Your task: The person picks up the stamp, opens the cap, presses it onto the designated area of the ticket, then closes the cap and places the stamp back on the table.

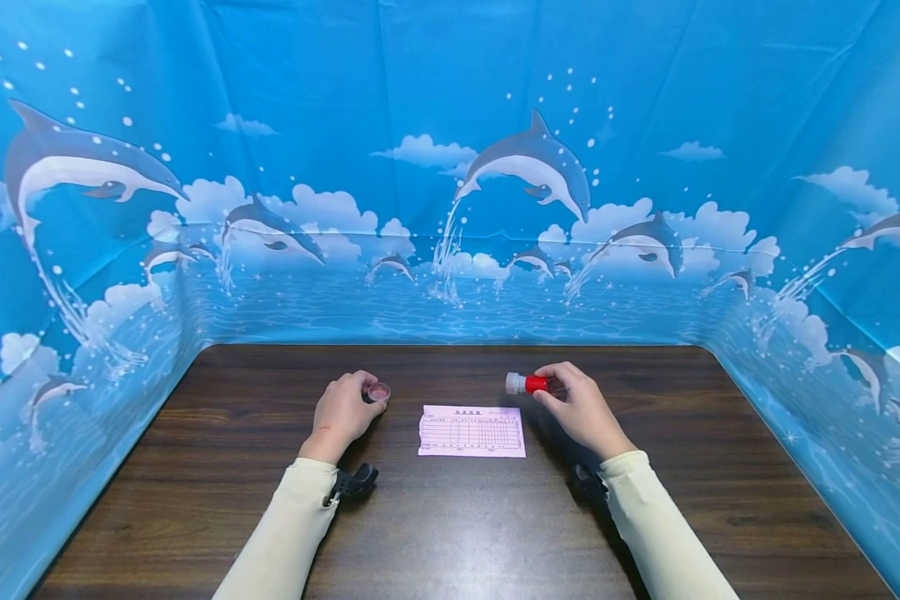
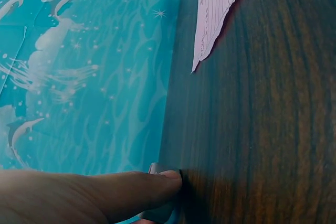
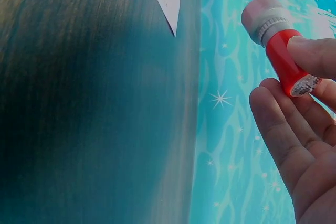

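My left hand [image 1: 345,410] pinches a small round clear cap [image 1: 378,392] with a pinkish inside, close over the table left of the paper. In the left wrist view only a sliver of the cap [image 2: 154,168] shows behind the thumb. On the other side, my right hand [image 1: 581,408] grips a stamp [image 1: 536,384] by its red barrel, its pale translucent head pointing left. The right wrist view shows the stamp [image 3: 286,51] between thumb and fingers, head tilted up. Between the hands lies a pale pink printed form [image 1: 472,432] with a ruled grid and a torn left edge.
The dark wood table [image 1: 450,517] extends around the paper. A blue dolphin-print curtain [image 1: 450,292] rises along its back and both sides. Black straps [image 1: 356,482] sit on both wrists, over cream sleeves.
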`<act>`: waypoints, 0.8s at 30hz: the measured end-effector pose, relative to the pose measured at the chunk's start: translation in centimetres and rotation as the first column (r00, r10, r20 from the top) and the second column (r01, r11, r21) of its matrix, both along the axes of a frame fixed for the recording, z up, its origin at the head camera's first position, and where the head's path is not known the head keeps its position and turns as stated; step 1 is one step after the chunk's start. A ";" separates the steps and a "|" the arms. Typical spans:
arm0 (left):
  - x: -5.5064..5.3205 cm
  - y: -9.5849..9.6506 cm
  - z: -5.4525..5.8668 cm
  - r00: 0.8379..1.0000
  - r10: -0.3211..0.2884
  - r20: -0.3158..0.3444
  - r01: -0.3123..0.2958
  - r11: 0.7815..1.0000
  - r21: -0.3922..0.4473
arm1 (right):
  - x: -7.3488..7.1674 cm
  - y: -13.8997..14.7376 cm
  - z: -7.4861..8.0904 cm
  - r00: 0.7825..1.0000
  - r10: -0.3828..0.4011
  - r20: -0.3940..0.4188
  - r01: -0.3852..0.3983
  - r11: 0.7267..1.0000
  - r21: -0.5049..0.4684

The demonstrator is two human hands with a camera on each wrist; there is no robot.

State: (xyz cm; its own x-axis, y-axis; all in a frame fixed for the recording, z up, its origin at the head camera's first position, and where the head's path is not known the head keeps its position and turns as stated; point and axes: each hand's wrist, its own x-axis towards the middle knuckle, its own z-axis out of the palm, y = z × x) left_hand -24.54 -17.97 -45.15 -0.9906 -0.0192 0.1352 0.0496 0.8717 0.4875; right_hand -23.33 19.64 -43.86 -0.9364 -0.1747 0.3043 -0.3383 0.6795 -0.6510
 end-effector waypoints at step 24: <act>-0.1 -0.3 -0.4 1.000 0.003 0.009 -0.003 1.000 0.008 | -0.1 0.1 -0.2 1.000 -0.007 0.014 0.006 1.000 0.005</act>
